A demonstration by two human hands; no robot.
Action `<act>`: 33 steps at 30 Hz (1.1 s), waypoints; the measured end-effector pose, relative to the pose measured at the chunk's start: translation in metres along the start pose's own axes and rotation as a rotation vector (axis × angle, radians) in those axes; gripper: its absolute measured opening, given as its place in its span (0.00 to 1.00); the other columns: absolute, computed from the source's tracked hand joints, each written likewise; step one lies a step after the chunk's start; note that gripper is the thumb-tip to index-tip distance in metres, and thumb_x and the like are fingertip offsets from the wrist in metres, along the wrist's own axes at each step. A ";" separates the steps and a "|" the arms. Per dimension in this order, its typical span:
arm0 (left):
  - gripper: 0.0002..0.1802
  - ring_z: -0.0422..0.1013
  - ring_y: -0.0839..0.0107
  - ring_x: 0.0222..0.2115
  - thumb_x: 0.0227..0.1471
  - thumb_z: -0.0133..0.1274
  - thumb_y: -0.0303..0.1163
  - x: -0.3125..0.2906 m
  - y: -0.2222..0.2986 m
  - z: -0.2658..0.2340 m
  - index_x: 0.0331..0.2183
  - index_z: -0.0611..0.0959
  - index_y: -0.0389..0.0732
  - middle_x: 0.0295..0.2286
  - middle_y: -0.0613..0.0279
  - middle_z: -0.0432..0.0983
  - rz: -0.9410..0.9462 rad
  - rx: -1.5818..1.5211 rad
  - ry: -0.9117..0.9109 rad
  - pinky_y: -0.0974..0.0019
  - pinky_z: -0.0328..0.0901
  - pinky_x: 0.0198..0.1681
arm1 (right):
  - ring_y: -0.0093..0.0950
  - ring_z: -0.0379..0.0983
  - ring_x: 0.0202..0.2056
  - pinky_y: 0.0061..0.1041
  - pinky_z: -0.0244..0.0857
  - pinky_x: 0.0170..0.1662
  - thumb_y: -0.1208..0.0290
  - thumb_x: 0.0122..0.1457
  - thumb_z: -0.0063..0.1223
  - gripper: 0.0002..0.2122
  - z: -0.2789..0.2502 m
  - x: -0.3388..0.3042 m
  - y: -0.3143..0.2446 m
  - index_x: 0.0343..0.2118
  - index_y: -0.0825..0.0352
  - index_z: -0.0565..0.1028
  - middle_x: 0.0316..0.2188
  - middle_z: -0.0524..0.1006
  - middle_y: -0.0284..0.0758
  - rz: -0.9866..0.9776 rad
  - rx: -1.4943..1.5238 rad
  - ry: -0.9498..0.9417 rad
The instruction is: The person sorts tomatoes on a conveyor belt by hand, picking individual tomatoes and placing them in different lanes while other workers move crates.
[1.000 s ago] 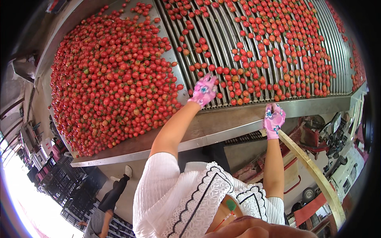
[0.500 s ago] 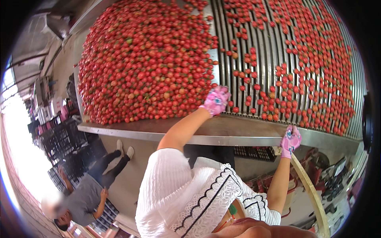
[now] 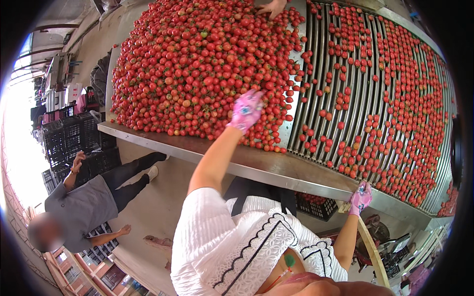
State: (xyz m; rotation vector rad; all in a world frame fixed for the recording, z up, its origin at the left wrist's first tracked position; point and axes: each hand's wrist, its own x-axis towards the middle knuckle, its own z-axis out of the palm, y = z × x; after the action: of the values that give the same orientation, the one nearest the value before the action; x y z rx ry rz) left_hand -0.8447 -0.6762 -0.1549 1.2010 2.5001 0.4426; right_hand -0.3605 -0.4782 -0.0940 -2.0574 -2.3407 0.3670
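A large heap of small red cherry tomatoes (image 3: pixel 187 64) covers the metal table on the left, with a few green and orange ones among them. My left hand (image 3: pixel 246 111), in a pink patterned glove, lies over the heap's near right part, fingers stretched onto the tomatoes and slightly blurred. On the right, the gloved fingers of my right hand (image 3: pixel 361 197) are closed over the table's metal edge (image 3: pixel 316 186). Between the heap and the roller conveyor (image 3: pixel 316 106) runs a bare metal strip (image 3: pixel 292 106). Scattered tomatoes lie on the rollers, denser toward the right.
Another person's bare hand (image 3: pixel 272 8) reaches into the heap's far side. A person in grey (image 3: pixel 81 207) stands on the floor at left, beside stacked black crates (image 3: pixel 66 135). Below the table is a crate holding tomatoes (image 3: pixel 316 206); a wooden bar (image 3: pixel 373 251) slants near my right arm.
My left hand has moved from the conveyor's near left corner onto the heap. My right hand keeps hold of the edge. Another person's hand now shows at the far side; the view has shifted.
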 end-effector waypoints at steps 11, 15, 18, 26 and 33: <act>0.19 0.67 0.54 0.45 0.50 0.48 0.30 0.072 0.025 0.084 0.46 0.77 0.45 0.47 0.57 0.70 -0.200 0.244 -0.265 0.57 0.69 0.44 | 0.43 0.73 0.31 0.39 0.64 0.35 0.63 0.59 0.47 0.12 0.014 -0.005 0.007 0.32 0.67 0.77 0.28 0.77 0.45 0.023 0.006 -0.024; 0.24 0.68 0.53 0.46 0.46 0.54 0.38 0.042 0.030 0.076 0.46 0.74 0.41 0.48 0.48 0.68 -0.157 0.155 -0.401 0.56 0.68 0.46 | 0.43 0.74 0.31 0.38 0.64 0.36 0.62 0.61 0.45 0.14 0.017 -0.007 0.005 0.35 0.67 0.77 0.30 0.78 0.46 0.013 0.013 -0.046; 0.24 0.69 0.51 0.46 0.45 0.54 0.40 0.013 0.033 0.081 0.45 0.75 0.40 0.45 0.47 0.72 -0.235 -0.087 -0.365 0.56 0.67 0.48 | 0.44 0.73 0.31 0.39 0.64 0.35 0.61 0.60 0.46 0.14 0.018 -0.007 -0.002 0.33 0.68 0.77 0.29 0.78 0.46 -0.015 0.022 -0.012; 0.13 0.73 0.48 0.38 0.51 0.51 0.35 0.014 -0.049 0.033 0.39 0.78 0.41 0.36 0.47 0.75 -0.420 -0.302 0.062 0.56 0.69 0.43 | 0.45 0.73 0.32 0.39 0.64 0.37 0.60 0.61 0.46 0.14 0.035 -0.005 -0.003 0.34 0.68 0.76 0.30 0.77 0.46 -0.040 0.070 0.072; 0.21 0.74 0.52 0.42 0.52 0.48 0.30 0.073 -0.080 -0.016 0.50 0.71 0.43 0.50 0.52 0.66 -0.524 0.201 -0.161 0.50 0.70 0.41 | 0.41 0.74 0.45 0.33 0.64 0.48 0.57 0.62 0.45 0.21 0.032 -0.006 -0.007 0.49 0.70 0.74 0.44 0.77 0.46 0.086 0.014 -0.127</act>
State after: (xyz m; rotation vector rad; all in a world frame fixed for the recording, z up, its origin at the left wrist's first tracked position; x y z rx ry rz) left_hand -0.9496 -0.6685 -0.1854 0.5668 2.6231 -0.0399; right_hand -0.3718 -0.4900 -0.1232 -2.1959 -2.3139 0.5286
